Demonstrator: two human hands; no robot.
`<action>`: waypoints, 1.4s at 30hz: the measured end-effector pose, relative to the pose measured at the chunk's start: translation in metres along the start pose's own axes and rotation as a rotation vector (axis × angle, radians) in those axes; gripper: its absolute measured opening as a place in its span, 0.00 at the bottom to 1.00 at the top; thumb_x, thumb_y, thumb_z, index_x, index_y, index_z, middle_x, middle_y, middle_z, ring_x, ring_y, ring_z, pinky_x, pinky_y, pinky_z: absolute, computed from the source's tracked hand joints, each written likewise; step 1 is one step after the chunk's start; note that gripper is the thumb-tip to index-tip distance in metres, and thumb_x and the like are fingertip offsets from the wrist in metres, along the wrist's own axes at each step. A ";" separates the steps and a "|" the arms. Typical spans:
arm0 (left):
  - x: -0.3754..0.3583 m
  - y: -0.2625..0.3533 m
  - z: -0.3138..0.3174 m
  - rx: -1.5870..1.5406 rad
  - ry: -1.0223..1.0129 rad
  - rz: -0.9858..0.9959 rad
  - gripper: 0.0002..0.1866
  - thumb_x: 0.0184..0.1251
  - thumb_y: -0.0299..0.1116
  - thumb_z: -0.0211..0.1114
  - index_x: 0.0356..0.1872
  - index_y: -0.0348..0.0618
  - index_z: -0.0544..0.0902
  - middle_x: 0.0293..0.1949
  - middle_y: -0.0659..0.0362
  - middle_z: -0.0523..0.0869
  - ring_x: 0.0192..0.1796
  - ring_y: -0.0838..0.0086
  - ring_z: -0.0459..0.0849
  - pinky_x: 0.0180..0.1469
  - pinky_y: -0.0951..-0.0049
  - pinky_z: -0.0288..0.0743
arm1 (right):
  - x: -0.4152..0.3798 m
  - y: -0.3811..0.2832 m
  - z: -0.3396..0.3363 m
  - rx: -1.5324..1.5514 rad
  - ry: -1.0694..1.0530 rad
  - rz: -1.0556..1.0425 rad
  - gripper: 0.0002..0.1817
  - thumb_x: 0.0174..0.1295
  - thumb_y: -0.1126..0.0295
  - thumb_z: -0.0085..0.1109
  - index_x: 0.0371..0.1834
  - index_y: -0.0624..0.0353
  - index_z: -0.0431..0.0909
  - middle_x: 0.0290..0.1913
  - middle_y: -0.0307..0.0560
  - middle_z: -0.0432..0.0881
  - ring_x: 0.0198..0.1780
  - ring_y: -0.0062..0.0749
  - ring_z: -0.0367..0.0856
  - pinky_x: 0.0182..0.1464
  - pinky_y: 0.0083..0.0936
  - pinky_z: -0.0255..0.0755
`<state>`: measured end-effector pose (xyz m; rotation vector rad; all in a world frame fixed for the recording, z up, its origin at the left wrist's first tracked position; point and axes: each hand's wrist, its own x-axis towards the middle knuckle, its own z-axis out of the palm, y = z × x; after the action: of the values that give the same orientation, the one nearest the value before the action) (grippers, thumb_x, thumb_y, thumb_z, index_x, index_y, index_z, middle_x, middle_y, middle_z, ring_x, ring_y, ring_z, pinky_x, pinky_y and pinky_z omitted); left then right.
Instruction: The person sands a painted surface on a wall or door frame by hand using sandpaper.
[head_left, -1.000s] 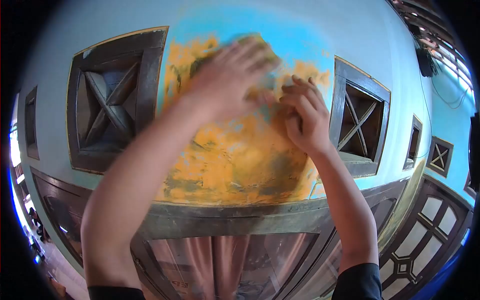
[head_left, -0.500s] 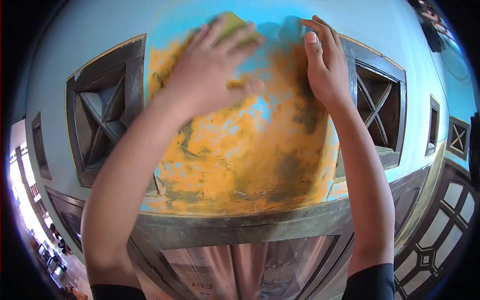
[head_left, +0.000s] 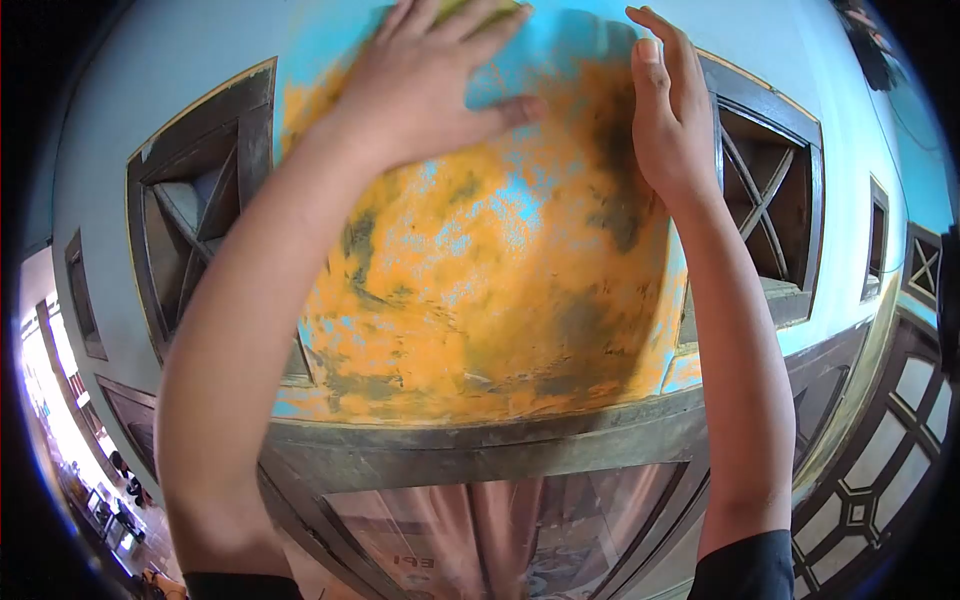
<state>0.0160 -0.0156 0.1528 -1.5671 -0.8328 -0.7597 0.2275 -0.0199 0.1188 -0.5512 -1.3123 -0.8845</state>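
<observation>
My left hand (head_left: pixel 425 85) lies spread over a yellow-green sheet (head_left: pixel 480 14) against the upper wall, its thumb pointing right. Only part of the sheet shows, between and behind the fingers. On the right, my right hand (head_left: pixel 672 110) rests with fingers extended upward beside the right vent frame; nothing shows in it. Between and below both hands, the wall patch (head_left: pixel 500 290) is mottled orange, with blue spots and dark smudges.
Dark wooden vents with crossed bars flank the patch, the left vent (head_left: pixel 190 220) and the right vent (head_left: pixel 765 195). Below runs a wooden beam (head_left: pixel 480 450) over a glass pane with curtains (head_left: pixel 490 530). A paneled door (head_left: pixel 880 470) stands at far right.
My left hand and the sheet have moved up in the view. My right hand appears slightly higher and further right, while the view itself has shifted a little.
</observation>
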 end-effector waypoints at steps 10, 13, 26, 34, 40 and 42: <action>0.023 -0.026 0.010 -0.022 0.146 -0.281 0.49 0.71 0.73 0.41 0.81 0.45 0.50 0.82 0.51 0.48 0.83 0.51 0.40 0.81 0.46 0.36 | -0.003 0.002 0.000 -0.018 0.039 -0.049 0.26 0.77 0.52 0.39 0.67 0.59 0.70 0.66 0.63 0.73 0.70 0.56 0.68 0.72 0.43 0.59; 0.027 -0.028 0.016 0.031 0.153 -0.282 0.49 0.72 0.74 0.40 0.81 0.46 0.51 0.82 0.51 0.48 0.83 0.50 0.40 0.81 0.45 0.37 | -0.003 0.003 0.004 0.082 0.099 -0.012 0.27 0.77 0.51 0.38 0.68 0.60 0.70 0.66 0.63 0.73 0.70 0.55 0.69 0.73 0.43 0.59; 0.037 0.019 0.016 0.010 0.214 -0.225 0.43 0.76 0.69 0.37 0.80 0.48 0.55 0.81 0.53 0.51 0.82 0.52 0.43 0.82 0.48 0.37 | -0.004 0.009 0.019 -0.360 0.041 -0.101 0.23 0.69 0.70 0.46 0.66 0.62 0.74 0.71 0.59 0.71 0.74 0.56 0.64 0.78 0.47 0.52; 0.022 0.004 0.021 -0.039 0.190 -0.062 0.38 0.79 0.64 0.37 0.80 0.51 0.55 0.82 0.56 0.51 0.83 0.53 0.42 0.82 0.49 0.35 | -0.009 -0.011 0.010 -0.342 -0.012 -0.037 0.23 0.69 0.72 0.44 0.66 0.62 0.74 0.71 0.57 0.71 0.76 0.54 0.62 0.79 0.47 0.48; -0.002 -0.038 0.008 -0.054 0.102 -0.331 0.37 0.80 0.62 0.34 0.81 0.54 0.50 0.83 0.57 0.46 0.83 0.55 0.39 0.83 0.52 0.34 | -0.012 -0.007 0.006 -0.353 -0.017 -0.067 0.22 0.71 0.71 0.42 0.66 0.62 0.74 0.71 0.57 0.71 0.76 0.53 0.61 0.79 0.46 0.46; -0.004 -0.037 0.006 -0.087 0.133 -0.470 0.37 0.80 0.63 0.34 0.81 0.54 0.50 0.83 0.57 0.45 0.83 0.56 0.39 0.82 0.53 0.33 | -0.008 0.000 0.004 -0.388 -0.037 -0.099 0.22 0.71 0.71 0.42 0.66 0.61 0.74 0.71 0.57 0.71 0.76 0.54 0.61 0.79 0.46 0.46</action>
<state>-0.0170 -0.0068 0.1679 -1.3901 -1.0970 -1.2377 0.2249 -0.0146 0.1122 -0.8117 -1.2139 -1.2276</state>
